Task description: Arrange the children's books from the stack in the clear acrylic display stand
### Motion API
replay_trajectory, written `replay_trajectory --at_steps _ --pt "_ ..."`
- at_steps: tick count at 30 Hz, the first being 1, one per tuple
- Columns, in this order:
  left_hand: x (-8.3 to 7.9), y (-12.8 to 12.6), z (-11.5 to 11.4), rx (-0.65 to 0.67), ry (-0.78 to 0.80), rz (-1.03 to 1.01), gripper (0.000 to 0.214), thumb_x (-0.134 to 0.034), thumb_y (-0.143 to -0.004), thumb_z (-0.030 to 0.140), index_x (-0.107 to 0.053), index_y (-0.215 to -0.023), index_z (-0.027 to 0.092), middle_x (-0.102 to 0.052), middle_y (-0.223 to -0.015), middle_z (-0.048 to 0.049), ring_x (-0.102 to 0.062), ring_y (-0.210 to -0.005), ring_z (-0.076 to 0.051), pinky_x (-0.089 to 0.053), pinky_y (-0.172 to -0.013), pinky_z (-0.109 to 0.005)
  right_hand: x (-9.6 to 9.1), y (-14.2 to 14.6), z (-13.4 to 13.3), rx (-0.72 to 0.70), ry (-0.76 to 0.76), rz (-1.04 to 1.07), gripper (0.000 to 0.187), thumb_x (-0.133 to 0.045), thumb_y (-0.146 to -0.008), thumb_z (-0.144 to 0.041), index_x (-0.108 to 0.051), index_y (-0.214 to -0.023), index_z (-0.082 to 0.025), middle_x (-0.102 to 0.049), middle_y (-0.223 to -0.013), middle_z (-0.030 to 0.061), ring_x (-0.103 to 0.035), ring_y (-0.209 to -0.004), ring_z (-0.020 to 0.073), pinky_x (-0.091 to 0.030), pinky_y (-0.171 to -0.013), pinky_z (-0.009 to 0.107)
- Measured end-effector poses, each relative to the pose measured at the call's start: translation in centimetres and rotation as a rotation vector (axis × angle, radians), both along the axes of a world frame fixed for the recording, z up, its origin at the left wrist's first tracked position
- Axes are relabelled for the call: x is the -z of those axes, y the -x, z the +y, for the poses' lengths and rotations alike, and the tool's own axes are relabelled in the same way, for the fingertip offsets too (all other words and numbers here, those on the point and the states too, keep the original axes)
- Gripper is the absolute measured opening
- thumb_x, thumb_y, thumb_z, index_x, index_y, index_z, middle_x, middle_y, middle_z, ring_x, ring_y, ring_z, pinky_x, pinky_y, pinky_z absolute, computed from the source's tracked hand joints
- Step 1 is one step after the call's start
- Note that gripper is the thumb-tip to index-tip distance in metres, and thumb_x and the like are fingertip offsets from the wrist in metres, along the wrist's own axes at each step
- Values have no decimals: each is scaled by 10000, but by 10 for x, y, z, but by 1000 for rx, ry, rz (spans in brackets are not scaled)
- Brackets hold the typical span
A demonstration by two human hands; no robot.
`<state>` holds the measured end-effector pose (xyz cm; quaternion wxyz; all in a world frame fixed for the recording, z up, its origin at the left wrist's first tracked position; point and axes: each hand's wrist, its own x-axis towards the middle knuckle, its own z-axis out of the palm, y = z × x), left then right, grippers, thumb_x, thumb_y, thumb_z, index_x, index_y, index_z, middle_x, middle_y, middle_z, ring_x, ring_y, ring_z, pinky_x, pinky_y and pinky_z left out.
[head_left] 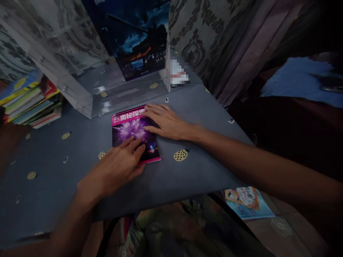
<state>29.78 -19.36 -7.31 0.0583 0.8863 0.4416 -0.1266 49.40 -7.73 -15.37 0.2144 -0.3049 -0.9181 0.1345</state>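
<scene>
A magazine (pixel 128 130) with a pink title band and a purple burst on its dark cover lies closed on the blue-grey tablecloth. My left hand (pixel 118 166) rests across its lower left part, fingers apart and pointing up the cover. On the upper right corner lies my right hand (pixel 167 121), flat with its fingers stretched out over the title and the edge. Both hands are open and touch the magazine without gripping it. They cover parts of the title and the lower picture.
Behind the magazine stands a clear acrylic rack (pixel 83 103) holding a dark blue book (pixel 142 43) upright. A stack of books (pixel 34 101) is at the far left, beside a blurred brown shape. Below the table's right edge lies a light-blue booklet (pixel 249 203). Blue cloth (pixel 297 78) sits at right.
</scene>
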Motion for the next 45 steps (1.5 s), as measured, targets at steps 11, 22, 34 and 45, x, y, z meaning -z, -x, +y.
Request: replay_trajectory --at_steps 11,22,34,45 --pt "2 6 -1 -2 -8 -84 430 -562 -931 306 -635 -1313 123 -599 -1422 -161 -548 -1342 -325 -505 -1089 -474 1 -2 -2 -28 -30 -14 604 -425 -1014 -594 -474 -1450 -178 -419 -1559 189 -306 -1485 347 -254 -1172 576" --pt "1 7 -1 5 -1 -85 423 -570 -934 307 -623 -1318 137 -592 -1421 -155 -539 -1340 -326 -514 -1069 -466 2 -6 -4 -182 87 -33 900 -512 -902 -750 -277 -1577 -203 -233 -1648 186 -107 -1536 396 -125 -1191 643" --pt "2 7 -1 -38 -40 -116 330 -542 -980 363 -667 -1225 182 -653 -1327 -129 -616 -1238 -297 -556 -972 -428 -6 -4 -23 -269 175 -113 1219 -713 -730 -761 -139 -1618 -154 -114 -1665 240 -29 -1540 430 -73 -1206 644" --pt "28 30 36 -381 -270 -202 419 -448 -1025 352 -547 -1383 158 -555 -1465 -141 -524 -1354 -294 -456 -1100 -464 -11 -2 -23 -252 218 -159 1261 -734 -681 -787 -172 -1619 -158 -72 -1665 260 -8 -1546 417 -80 -1214 650"
